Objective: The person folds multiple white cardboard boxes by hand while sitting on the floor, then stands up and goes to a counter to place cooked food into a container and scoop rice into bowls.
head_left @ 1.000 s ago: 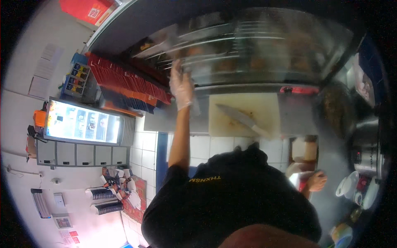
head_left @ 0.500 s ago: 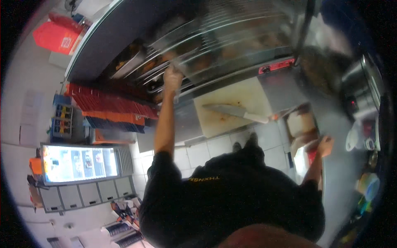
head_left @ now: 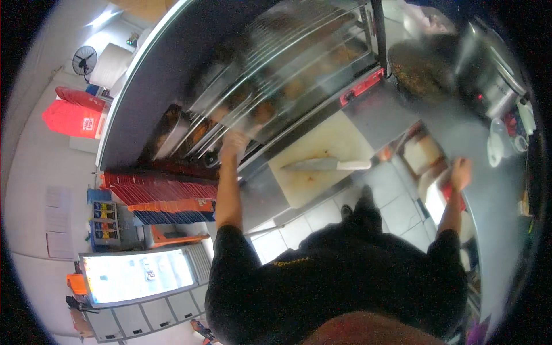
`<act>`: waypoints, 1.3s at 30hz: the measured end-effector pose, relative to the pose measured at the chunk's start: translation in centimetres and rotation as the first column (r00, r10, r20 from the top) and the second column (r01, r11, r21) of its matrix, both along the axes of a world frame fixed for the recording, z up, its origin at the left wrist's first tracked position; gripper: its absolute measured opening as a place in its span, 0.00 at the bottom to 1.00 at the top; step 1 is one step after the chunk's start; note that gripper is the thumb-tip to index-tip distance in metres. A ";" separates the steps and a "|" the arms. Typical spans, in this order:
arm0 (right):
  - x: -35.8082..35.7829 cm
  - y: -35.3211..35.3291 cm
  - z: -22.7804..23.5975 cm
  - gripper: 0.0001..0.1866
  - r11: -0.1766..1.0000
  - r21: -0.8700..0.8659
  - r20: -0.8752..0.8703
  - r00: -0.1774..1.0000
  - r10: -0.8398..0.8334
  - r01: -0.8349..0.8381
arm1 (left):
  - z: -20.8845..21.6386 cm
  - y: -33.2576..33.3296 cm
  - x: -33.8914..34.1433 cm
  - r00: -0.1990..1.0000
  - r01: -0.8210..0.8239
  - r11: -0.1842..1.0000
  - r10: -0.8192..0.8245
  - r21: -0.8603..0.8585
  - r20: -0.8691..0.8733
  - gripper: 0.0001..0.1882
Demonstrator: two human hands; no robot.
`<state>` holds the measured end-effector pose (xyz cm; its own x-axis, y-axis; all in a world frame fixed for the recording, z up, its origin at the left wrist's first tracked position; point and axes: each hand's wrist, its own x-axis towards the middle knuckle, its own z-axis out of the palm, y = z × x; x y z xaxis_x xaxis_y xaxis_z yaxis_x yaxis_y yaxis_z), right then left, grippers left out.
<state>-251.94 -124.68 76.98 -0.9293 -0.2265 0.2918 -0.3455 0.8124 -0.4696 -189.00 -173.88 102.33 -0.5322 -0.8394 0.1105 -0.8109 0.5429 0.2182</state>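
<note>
My left hand [head_left: 234,142], in a thin clear glove, reaches to the lower front of a glass-fronted food cabinet [head_left: 299,103]. Its fingers look closed beside the glass edge, but blur hides what they grip. Behind the glass are metal racks with browned food [head_left: 264,112]. A knife [head_left: 313,164] with a white handle [head_left: 353,165] lies on the stained pale cutting board [head_left: 328,138] just right of that hand. Over at the right, my bare right hand [head_left: 461,172] is curled at the steel counter's edge, next to a red and white item [head_left: 440,195]; whatever it holds is hidden.
Stacked red, orange and dark folded cartons [head_left: 158,192] stand left of the cabinet. A steel pot or cooker [head_left: 489,75] is at the far right on the steel counter [head_left: 489,213]. Open containers [head_left: 422,155] sit beside the board. A lit display fridge [head_left: 138,276] stands lower left.
The whole view has turned and shifted, so the cabinet, board and knife appear at another angle. My left hand stays by the glass edge; my right hand remains at the counter's edge.
</note>
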 end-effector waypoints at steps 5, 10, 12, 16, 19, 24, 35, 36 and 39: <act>0.4 -0.7 0.8 0.21 0.996 -0.090 -0.009 1.000 0.027 -0.027 | -2.8 -4.3 1.6 0.994 0.082 0.995 -0.079 0.047 -0.075 0.18; 0.8 -0.7 1.2 0.19 0.996 -0.093 0.023 1.000 0.005 -0.002 | -5.1 -6.2 2.2 0.978 0.142 0.987 -0.128 0.072 -0.163 0.18; 0.8 -0.5 0.9 0.19 0.997 -0.082 -0.020 1.000 0.011 -0.013 | -5.8 -6.6 2.2 0.963 0.174 0.983 -0.156 0.065 -0.218 0.18; 0.8 -0.5 1.0 0.18 0.996 -0.085 0.010 1.000 0.015 -0.014 | -7.0 -6.5 2.8 0.926 0.210 0.977 -0.193 0.018 -0.324 0.18; 0.6 -1.0 1.2 0.17 0.999 -0.054 -0.047 0.999 0.001 -0.004 | -7.1 -5.9 3.2 0.946 0.101 0.994 -0.106 -0.032 -0.305 0.17; 1.4 -0.2 1.7 0.18 0.997 -0.073 0.004 1.000 -0.026 0.026 | -5.2 -3.0 2.1 0.846 0.112 0.987 -0.032 0.118 -0.532 0.16; 1.2 -0.8 2.7 0.17 0.994 0.010 0.040 0.994 -0.106 0.106 | -2.6 8.3 0.8 0.980 -0.087 0.851 -0.019 -0.518 -0.196 0.25; 1.4 -0.3 2.8 0.17 0.994 -0.006 0.048 0.993 -0.112 0.112 | -2.2 9.3 0.4 0.978 -0.180 0.863 0.106 -0.472 -0.180 0.27; 1.1 -0.4 2.5 0.17 0.996 -0.003 0.059 0.994 -0.093 0.093 | -2.9 14.2 -1.4 0.847 -0.441 0.848 0.283 -0.295 -0.451 0.26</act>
